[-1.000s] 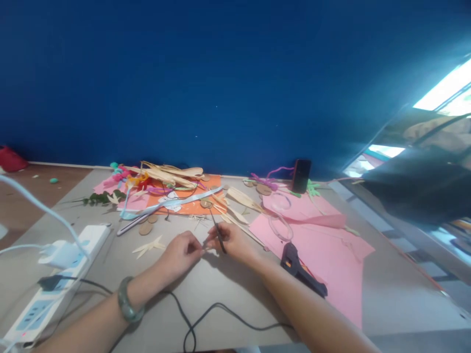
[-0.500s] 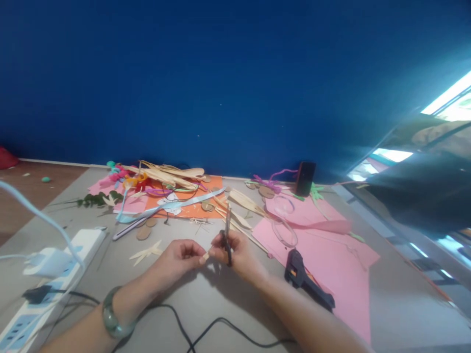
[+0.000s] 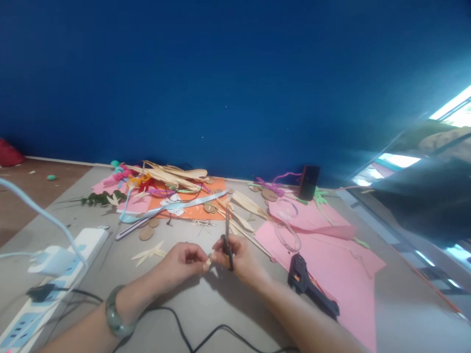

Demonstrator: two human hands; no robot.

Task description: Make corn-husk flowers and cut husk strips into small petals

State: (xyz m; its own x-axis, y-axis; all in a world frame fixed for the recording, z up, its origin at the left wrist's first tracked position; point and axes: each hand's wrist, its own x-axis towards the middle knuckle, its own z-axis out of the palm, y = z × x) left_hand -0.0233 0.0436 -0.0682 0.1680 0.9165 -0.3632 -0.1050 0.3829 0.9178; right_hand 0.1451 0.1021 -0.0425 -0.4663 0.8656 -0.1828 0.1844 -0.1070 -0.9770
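Observation:
A small pale strip (image 3: 208, 262), perhaps dried husk, is pinched in the fingertips of my left hand (image 3: 189, 260). My right hand (image 3: 239, 260) is closed around black-handled scissors (image 3: 227, 235), blades pointing up and away from me. Its thumb and fingertips also meet the pale strip, so both hands touch it. To the left of my left hand, a pale star-shaped piece (image 3: 149, 253) made of pointed strips lies on the grey table. A black glue gun (image 3: 309, 287) rests on pink paper right of my right forearm.
At left stands a white power strip (image 3: 88, 245) with plugs; black cable (image 3: 176, 318) runs below my hands. Behind lie pale dried strips (image 3: 169, 174), orange paper (image 3: 187, 213), wood slices (image 3: 146, 233) and pipe cleaners (image 3: 272, 185). A phone (image 3: 309, 181) leans on the blue wall (image 3: 228, 88).
The whole view has shifted slightly, with things appearing a little further right. My hands stay together at the pale strip, which is tilted slightly differently; the scissors remain in my right hand.

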